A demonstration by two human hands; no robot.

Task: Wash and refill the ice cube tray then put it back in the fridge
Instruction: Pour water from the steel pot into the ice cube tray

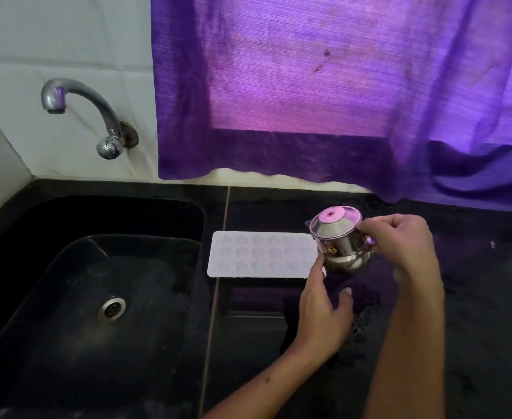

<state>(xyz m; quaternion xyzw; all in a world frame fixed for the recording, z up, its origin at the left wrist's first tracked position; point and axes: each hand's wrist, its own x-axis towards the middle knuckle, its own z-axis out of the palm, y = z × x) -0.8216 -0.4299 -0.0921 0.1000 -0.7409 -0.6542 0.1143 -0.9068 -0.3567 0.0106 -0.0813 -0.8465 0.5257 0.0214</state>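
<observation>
A pale ice cube tray point(257, 255) with flower-shaped cells lies flat on the black counter, just right of the sink. A small steel pot point(339, 240) with a lid is held above the tray's right end. My right hand point(406, 246) grips the pot from the right, fingers near the lid's rim. My left hand point(324, 306) is below the pot with fingers spread, its fingertip touching the pot's lower left side.
A black sink point(97, 291) with a steel drain point(111, 309) fills the left. A chrome tap point(82, 113) juts from the white tiled wall above it. A purple curtain point(324, 92) hangs over the counter's back edge. The black counter point(475, 297) extends to the right.
</observation>
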